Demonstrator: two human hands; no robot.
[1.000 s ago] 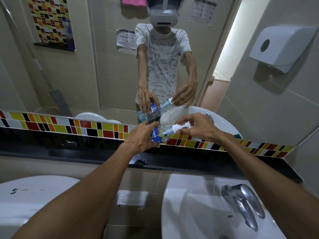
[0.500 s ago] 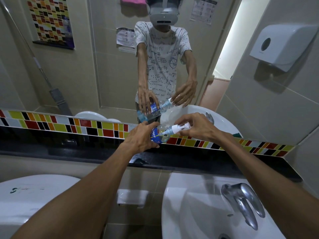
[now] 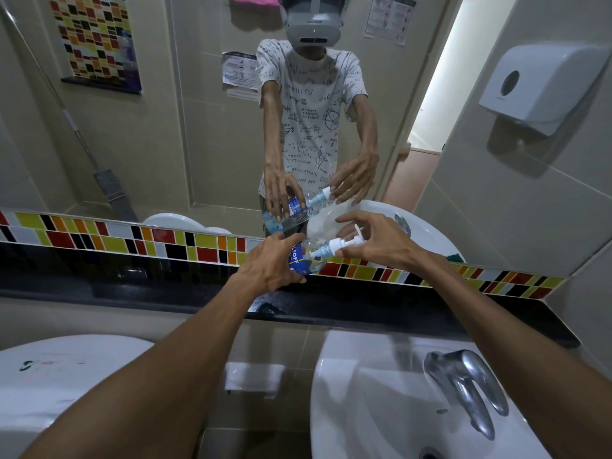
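The pump bottle (image 3: pixel 306 260) is up off the counter, tipped almost on its side over the black ledge (image 3: pixel 132 286), its neck pointing right. It is just in front of the mirror (image 3: pixel 165 127). The left hand (image 3: pixel 268 263) wraps its fingers round the labelled body and holds it firmly. The right hand (image 3: pixel 381 243) pinches the white pump head (image 3: pixel 347 241) at its collar between thumb and curled fingers, with the spout sticking up between them.

The work looks to be midway. The pump sits on the neck and the dip tube runs down into the clear body, so this is probably a twist of the collar — whether on or off I cannot tell. A little liquid pools in the low side of the bottle. What seems left is to finish the turn and then set the bottle upright again or lift the pump clear.

Below the right forearm is a white washbasin (image 3: pixel 364 409) with a chrome tap (image 3: pixel 463 382), and a second basin (image 3: pixel 49 376) sits at the lower left. A band of coloured tiles (image 3: pixel 99 236) runs under the mirror, and a paper towel dispenser (image 3: pixel 536 91) hangs on the right wall, well apart. Nothing blocks the hands — the chief risk is a spill from the tilted neck if the collar comes loose.
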